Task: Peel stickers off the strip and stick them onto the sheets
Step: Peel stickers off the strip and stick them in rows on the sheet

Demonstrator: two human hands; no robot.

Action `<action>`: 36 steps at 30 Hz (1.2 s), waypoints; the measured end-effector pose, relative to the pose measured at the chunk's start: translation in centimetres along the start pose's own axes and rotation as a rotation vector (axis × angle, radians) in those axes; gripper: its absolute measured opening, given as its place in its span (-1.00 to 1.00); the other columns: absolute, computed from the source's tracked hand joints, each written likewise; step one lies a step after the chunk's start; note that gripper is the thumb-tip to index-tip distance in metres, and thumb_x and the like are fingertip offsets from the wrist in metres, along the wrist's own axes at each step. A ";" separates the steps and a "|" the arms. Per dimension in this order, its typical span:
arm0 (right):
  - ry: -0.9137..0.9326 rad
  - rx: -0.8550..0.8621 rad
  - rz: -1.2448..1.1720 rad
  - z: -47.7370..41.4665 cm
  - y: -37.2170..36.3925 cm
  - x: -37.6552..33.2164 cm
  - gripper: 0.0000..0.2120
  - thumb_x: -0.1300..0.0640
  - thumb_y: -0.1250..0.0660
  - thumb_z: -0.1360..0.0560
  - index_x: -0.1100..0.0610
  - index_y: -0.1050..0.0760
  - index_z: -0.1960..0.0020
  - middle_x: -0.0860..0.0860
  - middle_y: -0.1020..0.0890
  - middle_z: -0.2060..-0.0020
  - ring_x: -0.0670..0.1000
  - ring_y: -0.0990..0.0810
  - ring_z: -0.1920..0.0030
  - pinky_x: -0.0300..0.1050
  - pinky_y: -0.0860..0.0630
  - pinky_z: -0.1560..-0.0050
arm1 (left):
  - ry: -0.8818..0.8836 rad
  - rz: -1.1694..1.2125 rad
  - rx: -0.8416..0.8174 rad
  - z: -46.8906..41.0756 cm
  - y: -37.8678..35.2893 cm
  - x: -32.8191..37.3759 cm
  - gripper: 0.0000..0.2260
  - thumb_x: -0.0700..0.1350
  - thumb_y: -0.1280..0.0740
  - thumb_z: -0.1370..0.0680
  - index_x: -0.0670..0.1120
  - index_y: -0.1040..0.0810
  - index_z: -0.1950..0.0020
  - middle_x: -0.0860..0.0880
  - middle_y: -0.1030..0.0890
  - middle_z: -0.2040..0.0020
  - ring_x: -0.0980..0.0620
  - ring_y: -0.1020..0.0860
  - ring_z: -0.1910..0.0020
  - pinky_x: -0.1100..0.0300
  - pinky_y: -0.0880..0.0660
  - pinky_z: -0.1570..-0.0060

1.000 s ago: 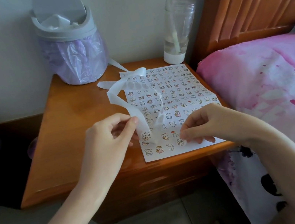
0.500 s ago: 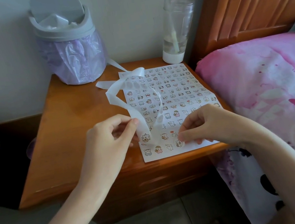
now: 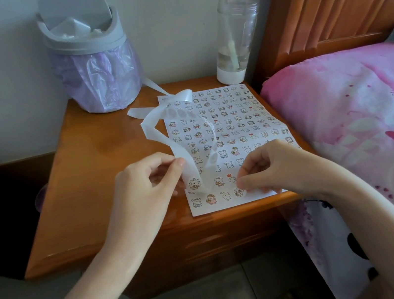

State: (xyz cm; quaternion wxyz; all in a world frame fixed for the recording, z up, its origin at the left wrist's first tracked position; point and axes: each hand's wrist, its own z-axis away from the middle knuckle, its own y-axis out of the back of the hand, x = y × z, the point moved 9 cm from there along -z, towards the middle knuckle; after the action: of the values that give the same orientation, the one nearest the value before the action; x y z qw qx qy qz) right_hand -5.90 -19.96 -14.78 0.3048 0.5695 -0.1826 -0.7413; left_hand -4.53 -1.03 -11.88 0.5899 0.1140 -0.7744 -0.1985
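Pinching the strip (image 3: pixel 188 166) between thumb and forefinger, the left hand (image 3: pixel 144 184) holds it just off the sheet's (image 3: pixel 238 121) near left corner, other fingers curled. From that pinch the strip loops up and back over the sheet, its far end trailing toward the bin (image 3: pixel 92 62). One sticker (image 3: pixel 194 183) shows on the strip just below the pinch; above it are only blank outlines.

The right hand (image 3: pixel 272 168) is nearly closed, thumb and forefinger pressed down at the sheet's near edge beside a sticker (image 3: pixel 238 191) in the front row. Whether that sticker is fully down I cannot tell. The sheet lies flat on the nightstand (image 3: pixel 95 171), its near edge at the nightstand's front edge, nearly all rows filled. A bottle (image 3: pixel 234 38) stands behind the sheet.

The strip looks thin, limp and glossy, so it will likely twist and slide unless held close to the sticker being lifted. Stickers are small and flimsy; best taken by one edge with a fingernail, bending the backing away.
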 end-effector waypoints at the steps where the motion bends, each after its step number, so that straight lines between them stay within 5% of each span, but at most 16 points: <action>1: 0.003 0.001 0.002 0.0 0.0 0.0 -0.92 0.09 -0.44 -0.42 0.10 -0.64 0.17 0.10 -0.69 0.24 -0.15 -0.49 0.41 -0.31 -0.40 0.43 | 0.000 0.002 -0.001 0.0 0.0 0.0 -0.93 -0.08 -0.33 -0.51 0.07 -0.58 0.15 0.21 -0.62 0.24 0.26 -0.61 0.27 0.52 -0.46 0.39; 12: 0.045 0.059 0.034 -0.2 -0.2 0.1 -0.93 0.12 -0.46 -0.40 0.12 -0.62 0.21 0.04 -0.62 0.41 0.04 -0.50 0.41 -0.16 -0.43 0.39 | -0.001 0.003 0.000 0.0 -0.1 -0.2 -0.94 -0.09 -0.34 -0.50 0.02 -0.60 0.14 0.20 -0.63 0.25 0.26 -0.61 0.30 0.51 -0.45 0.40; 20: 0.056 0.086 0.125 -0.2 -0.3 -0.1 -0.63 -0.11 -0.53 -0.26 0.01 -0.48 0.07 -0.08 -0.49 0.42 -0.09 -0.44 0.41 -0.15 -0.43 0.37 | 0.032 -0.016 -0.051 0.1 -0.8 -0.7 -0.90 -0.07 -0.34 -0.51 0.11 -0.59 0.17 0.24 -0.63 0.22 0.30 -0.60 0.27 0.54 -0.45 0.36; 31: 0.059 -0.033 0.028 -0.2 -0.2 0.2 -0.76 0.04 -0.47 -0.39 0.05 -0.47 0.03 -0.06 -0.50 0.50 -0.09 -0.47 0.47 -0.22 -0.46 0.39 | 0.049 -0.069 -0.109 0.0 -1.2 -1.3 -0.89 -0.06 -0.31 -0.53 0.05 -0.62 0.14 0.22 -0.66 0.19 0.34 -0.61 0.24 0.52 -0.46 0.32; 36: 0.080 0.012 0.094 -0.1 0.0 0.1 -0.79 0.01 -0.48 -0.38 0.04 -0.49 0.09 -0.08 -0.48 0.48 -0.15 -0.36 0.51 -0.25 -0.31 0.47 | 0.024 -0.172 -0.114 0.0 -1.2 -1.3 -0.89 0.00 -0.30 -0.53 0.08 -0.62 0.12 0.23 -0.66 0.12 0.37 -0.59 0.25 0.34 -0.56 0.26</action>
State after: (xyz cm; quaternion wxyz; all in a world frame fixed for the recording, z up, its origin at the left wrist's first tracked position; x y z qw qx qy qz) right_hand -5.81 -20.01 -14.95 0.3431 0.5910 -0.2012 -0.7018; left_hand -4.24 -1.53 -13.52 0.5856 0.1486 -0.7419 -0.2909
